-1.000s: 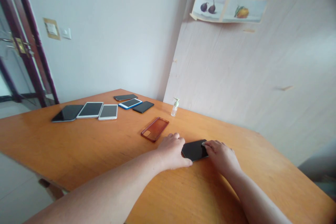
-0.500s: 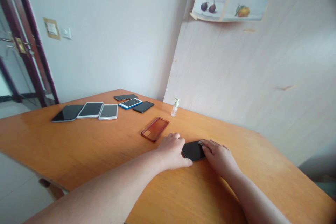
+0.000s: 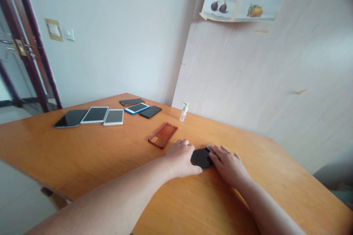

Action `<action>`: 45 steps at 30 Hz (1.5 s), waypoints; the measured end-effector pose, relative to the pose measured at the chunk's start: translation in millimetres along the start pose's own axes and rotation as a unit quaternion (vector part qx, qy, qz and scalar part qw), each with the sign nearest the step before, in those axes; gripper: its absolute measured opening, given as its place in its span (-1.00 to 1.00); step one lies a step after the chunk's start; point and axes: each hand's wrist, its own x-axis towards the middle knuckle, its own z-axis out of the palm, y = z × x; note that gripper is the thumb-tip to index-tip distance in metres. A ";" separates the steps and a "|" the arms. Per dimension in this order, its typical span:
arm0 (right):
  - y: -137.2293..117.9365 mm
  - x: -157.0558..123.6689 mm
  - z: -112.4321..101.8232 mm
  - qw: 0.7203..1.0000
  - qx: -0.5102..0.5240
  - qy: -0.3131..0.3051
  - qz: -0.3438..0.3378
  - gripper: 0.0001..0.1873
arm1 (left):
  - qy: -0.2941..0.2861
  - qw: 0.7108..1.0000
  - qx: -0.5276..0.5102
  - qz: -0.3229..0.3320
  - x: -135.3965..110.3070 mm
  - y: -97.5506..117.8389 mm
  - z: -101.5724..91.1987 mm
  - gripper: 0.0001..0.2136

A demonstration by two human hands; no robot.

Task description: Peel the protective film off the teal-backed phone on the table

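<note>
A black phone (image 3: pixel 200 157) lies flat on the orange wooden table (image 3: pixel 96 154). My left hand (image 3: pixel 180 158) is curled round the phone's left end, with the thumb along its near edge. My right hand (image 3: pixel 227 163) lies flat over the phone's right half, fingers stretched out and slightly spread. A small pale bit shows at its fingertips; I cannot make out what it is. Just beyond my left hand lies an empty reddish-brown phone case (image 3: pixel 163 135).
A small clear pump bottle (image 3: pixel 183 112) stands near the wall. Further left lie a black phone (image 3: pixel 150 112), a blue-edged phone (image 3: pixel 136 108), a dark phone (image 3: pixel 131 101), two white tablets (image 3: pixel 114 117) (image 3: pixel 94 115) and a dark tablet (image 3: pixel 71 118). The table's edge runs at the left.
My right hand has slid leftward across the black phone and now covers more of it. My left hand and the phone have stayed in place.
</note>
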 end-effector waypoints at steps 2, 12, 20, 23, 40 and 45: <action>-10.7 -3.8 -0.6 0.999 0.009 -0.007 -0.038 -0.51 | 0.000 1.000 0.005 -0.001 -0.4 0.1 0.3 -0.52; -7.4 -2.3 -5.1 1.000 -0.009 -0.026 0.015 -0.47 | -0.014 1.000 0.008 -0.002 -1.5 2.8 -4.6 -0.52; -19.1 -3.8 -6.6 0.997 0.028 0.014 -0.069 -0.60 | -0.008 1.000 0.001 0.004 -1.1 1.9 -2.7 -0.54; -7.1 1.4 -3.2 0.999 0.011 0.030 -0.008 -0.62 | -0.017 1.000 0.000 0.000 -1.2 2.4 -4.5 -0.51; -8.7 -0.1 -4.4 0.997 0.042 0.032 -0.064 -0.61 | -0.012 1.000 0.007 0.003 -1.9 2.5 -4.3 -0.51; -18.7 -5.0 -4.4 0.987 0.062 0.011 -0.149 -0.59 | -0.011 1.000 0.008 0.004 -1.6 1.5 -1.9 -0.53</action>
